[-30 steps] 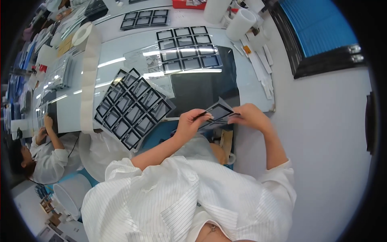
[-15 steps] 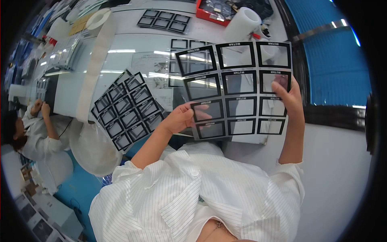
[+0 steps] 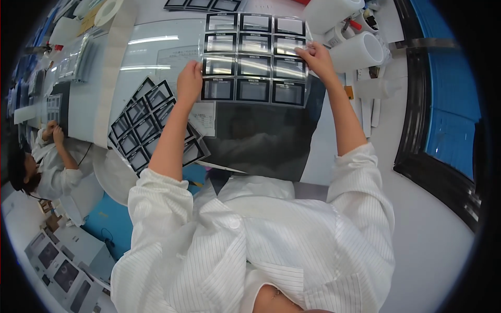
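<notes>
A clear plastic sheet (image 3: 254, 79) printed with rows of black rectangular frames is stretched flat between my two hands over the far part of the table. My left hand (image 3: 189, 82) is closed on its left edge, fingertips partly hidden. At the upper right edge, my right hand (image 3: 318, 60) pinches the sheet between thumb and fingers. To the left of my left forearm lie similar framed sheets (image 3: 136, 117), piled askew and overlapping. A dark smooth panel (image 3: 255, 138) shows on the table below the held sheet.
White rolls (image 3: 360, 52) stand at the right, beside small tools and a cup. More framed sheets (image 3: 201, 4) lie at the far edge. A printed paper (image 3: 203, 116) sits near my left forearm. Another person (image 3: 55, 156) works at far left. A window frame (image 3: 417, 104) borders the right.
Both hands have carried the sheet forward and left, away from my body, and it now lies flatter. My view has shifted, showing more of the dark panel and the rolls.
</notes>
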A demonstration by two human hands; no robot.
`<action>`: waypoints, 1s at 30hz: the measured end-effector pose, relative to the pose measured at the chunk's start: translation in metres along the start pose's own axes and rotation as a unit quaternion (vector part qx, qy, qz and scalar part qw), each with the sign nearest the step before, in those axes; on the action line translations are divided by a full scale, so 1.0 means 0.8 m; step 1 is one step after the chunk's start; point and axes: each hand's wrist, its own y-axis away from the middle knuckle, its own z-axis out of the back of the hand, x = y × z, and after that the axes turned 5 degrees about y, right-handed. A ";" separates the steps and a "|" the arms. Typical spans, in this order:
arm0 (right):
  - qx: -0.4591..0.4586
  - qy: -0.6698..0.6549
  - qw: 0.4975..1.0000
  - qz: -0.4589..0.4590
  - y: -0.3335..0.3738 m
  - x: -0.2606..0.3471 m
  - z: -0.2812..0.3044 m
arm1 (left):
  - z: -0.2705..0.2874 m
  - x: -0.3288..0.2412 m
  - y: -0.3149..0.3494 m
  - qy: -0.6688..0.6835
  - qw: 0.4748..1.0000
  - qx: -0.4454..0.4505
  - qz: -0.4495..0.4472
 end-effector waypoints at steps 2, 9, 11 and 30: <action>-0.009 -0.005 1.000 -0.018 -0.007 -0.030 -0.016 | -0.018 -0.012 -0.001 -0.051 0.998 0.009 0.032; -0.007 -0.009 0.998 -0.062 0.003 -0.067 -0.029 | -0.032 -0.036 0.012 -0.185 0.979 0.045 0.075; -0.014 -0.020 0.997 -0.074 0.008 -0.071 -0.031 | -0.033 -0.039 0.014 -0.189 0.980 0.039 0.057; -0.043 0.084 0.995 -0.034 -0.004 -0.082 -0.035 | -0.039 -0.033 0.018 -0.266 0.964 0.013 -0.028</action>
